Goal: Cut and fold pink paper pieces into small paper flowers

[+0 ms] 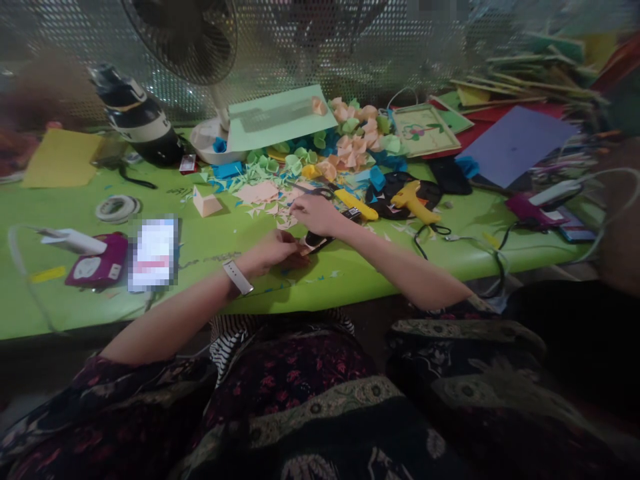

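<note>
My left hand, with a white watch on the wrist, rests on the green table, its fingers curled on a small pink paper piece. My right hand is just beyond it, closed over a dark tool that lies next to the paper; what it grips is partly hidden. Pink paper scraps and black-handled scissors lie just past the hands.
A yellow glue gun, a yellow cutter, folded paper flowers, a fan base, a tape roll, a purple device and stacked paper sheets crowd the table. Cables trail off its right edge.
</note>
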The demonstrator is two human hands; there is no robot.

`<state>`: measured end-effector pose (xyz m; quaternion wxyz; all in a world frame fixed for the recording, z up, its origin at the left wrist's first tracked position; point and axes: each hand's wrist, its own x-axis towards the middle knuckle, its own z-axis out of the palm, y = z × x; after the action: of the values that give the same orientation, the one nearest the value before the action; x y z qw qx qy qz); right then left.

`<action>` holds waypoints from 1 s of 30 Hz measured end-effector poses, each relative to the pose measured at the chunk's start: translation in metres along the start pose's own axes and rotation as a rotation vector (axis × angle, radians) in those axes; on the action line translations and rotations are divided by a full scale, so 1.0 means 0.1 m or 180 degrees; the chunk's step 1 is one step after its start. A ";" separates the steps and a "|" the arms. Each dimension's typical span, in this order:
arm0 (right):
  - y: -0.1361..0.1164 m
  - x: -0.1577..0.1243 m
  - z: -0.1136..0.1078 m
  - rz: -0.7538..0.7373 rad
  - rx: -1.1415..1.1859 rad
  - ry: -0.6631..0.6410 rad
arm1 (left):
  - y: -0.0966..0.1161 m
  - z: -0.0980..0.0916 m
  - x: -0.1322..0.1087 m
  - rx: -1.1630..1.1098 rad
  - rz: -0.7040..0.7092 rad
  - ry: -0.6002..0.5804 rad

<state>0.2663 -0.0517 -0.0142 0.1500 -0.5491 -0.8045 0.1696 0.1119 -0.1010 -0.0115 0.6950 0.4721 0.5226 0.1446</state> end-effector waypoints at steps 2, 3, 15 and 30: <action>0.00 0.00 0.00 -0.0009 0.0011 0.0001 | -0.01 0.01 0.00 -0.0008 0.0022 -0.0042; -0.01 0.00 0.00 -0.0008 0.0016 0.0004 | -0.01 0.01 0.00 -0.0003 0.0022 -0.0051; -0.02 -0.01 -0.01 0.0045 0.0005 -0.0003 | -0.06 0.00 0.03 -0.0054 0.0046 -0.0014; -0.02 -0.01 -0.01 0.0030 0.0023 -0.0025 | -0.03 0.00 0.02 -0.0020 0.0044 -0.0048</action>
<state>0.2652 -0.0529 -0.0124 0.1480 -0.5517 -0.8019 0.1754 0.1117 -0.1015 -0.0151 0.6994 0.4746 0.5136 0.1474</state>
